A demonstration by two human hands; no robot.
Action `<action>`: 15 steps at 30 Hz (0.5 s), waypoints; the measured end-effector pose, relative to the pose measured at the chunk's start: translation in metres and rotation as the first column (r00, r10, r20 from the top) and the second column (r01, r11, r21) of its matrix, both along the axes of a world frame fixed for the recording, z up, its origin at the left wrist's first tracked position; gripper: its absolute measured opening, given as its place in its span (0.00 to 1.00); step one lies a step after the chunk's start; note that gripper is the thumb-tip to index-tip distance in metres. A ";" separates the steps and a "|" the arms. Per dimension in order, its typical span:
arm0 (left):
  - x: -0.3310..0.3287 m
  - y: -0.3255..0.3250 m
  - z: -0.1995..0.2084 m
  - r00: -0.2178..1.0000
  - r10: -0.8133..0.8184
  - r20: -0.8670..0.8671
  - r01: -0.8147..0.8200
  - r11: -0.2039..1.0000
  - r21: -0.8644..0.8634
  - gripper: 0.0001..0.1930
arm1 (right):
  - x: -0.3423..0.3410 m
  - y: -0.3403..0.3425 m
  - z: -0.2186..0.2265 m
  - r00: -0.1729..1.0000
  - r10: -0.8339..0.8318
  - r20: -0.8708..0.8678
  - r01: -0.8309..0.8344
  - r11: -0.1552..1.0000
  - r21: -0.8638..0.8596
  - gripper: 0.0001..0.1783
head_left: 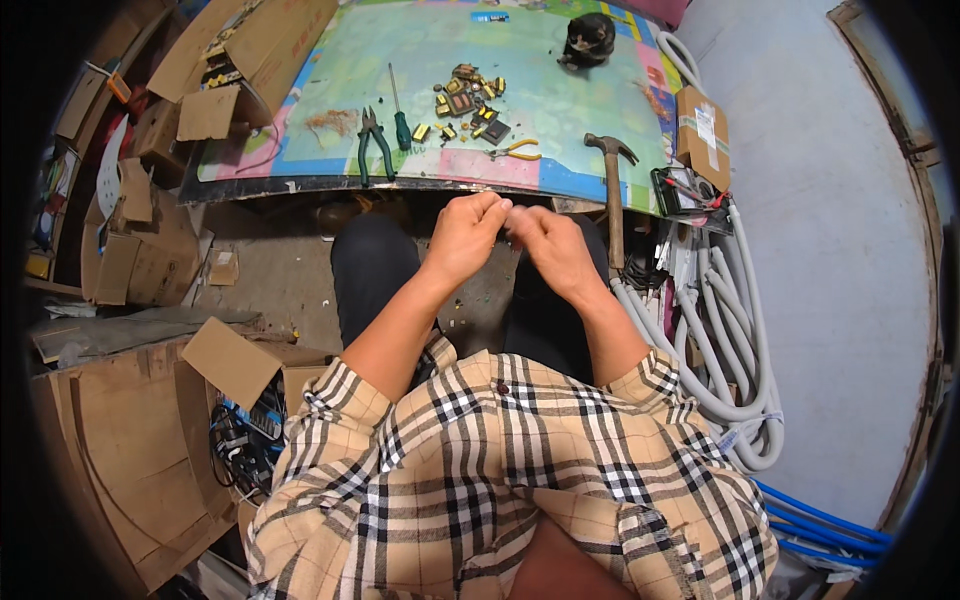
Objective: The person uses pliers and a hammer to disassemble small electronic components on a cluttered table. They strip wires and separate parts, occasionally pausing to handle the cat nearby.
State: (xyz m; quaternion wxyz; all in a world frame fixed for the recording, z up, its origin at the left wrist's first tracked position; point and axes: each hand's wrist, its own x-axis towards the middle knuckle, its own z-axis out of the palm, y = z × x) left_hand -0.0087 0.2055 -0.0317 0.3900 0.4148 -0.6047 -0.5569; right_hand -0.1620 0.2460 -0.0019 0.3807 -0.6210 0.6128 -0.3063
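Note:
My left hand (466, 238) is closed in a pinch just in front of the table's near edge. Close beside its fingertips, the curled fingers of my right hand (553, 246) are slightly blurred. Anything between the fingers is too small or hidden to make out. On the table beyond lie green-handled pliers (376, 148), a screwdriver (400, 118) with a green handle, and small yellow-handled pliers (516, 151). Several small transformers and coil parts (462, 103) form a loose pile behind them. A claw hammer (613, 190) hangs its wooden handle over the table's edge.
A dark cat (588, 41) sits at the table's far right. Cardboard boxes (150, 255) stand along the left, and an open one (235, 365) near me holds cables. Grey flexible hoses (735, 330) coil by the right wall. A small taped carton (703, 138) sits at the table's right edge.

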 end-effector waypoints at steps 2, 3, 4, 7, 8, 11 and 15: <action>-0.001 0.001 -0.004 0.990 -0.046 -0.132 0.050 0.998 0.025 0.13 | 0.001 0.003 -0.001 0.985 0.078 0.154 -0.085 0.996 0.037 0.16; -0.002 0.000 0.001 0.978 -0.074 -0.193 0.081 0.996 0.029 0.14 | 0.000 0.003 -0.003 0.956 0.071 0.285 -0.080 0.997 0.021 0.15; -0.001 0.001 0.005 0.973 -0.096 -0.209 0.115 0.990 0.082 0.14 | 0.000 0.003 -0.002 0.909 0.064 0.411 -0.073 0.997 0.005 0.15; -0.002 0.005 0.007 0.968 -0.152 -0.200 0.182 0.973 0.140 0.15 | -0.022 -0.009 -0.011 0.663 -0.181 0.726 0.234 0.972 0.029 0.12; -0.002 0.010 0.003 0.966 -0.180 -0.184 0.211 0.964 0.163 0.15 | -0.031 -0.016 -0.013 0.531 -0.239 0.813 0.325 0.944 0.066 0.13; 0.005 0.023 -0.002 0.948 -0.287 -0.138 0.316 0.903 0.291 0.15 | -0.067 -0.033 -0.002 0.017 -0.344 0.939 0.425 0.852 0.305 0.13; 0.021 0.027 -0.016 0.972 -0.214 -0.101 0.234 0.818 0.525 0.15 | -0.141 -0.035 -0.016 -0.151 -0.251 0.956 0.388 0.875 0.290 0.13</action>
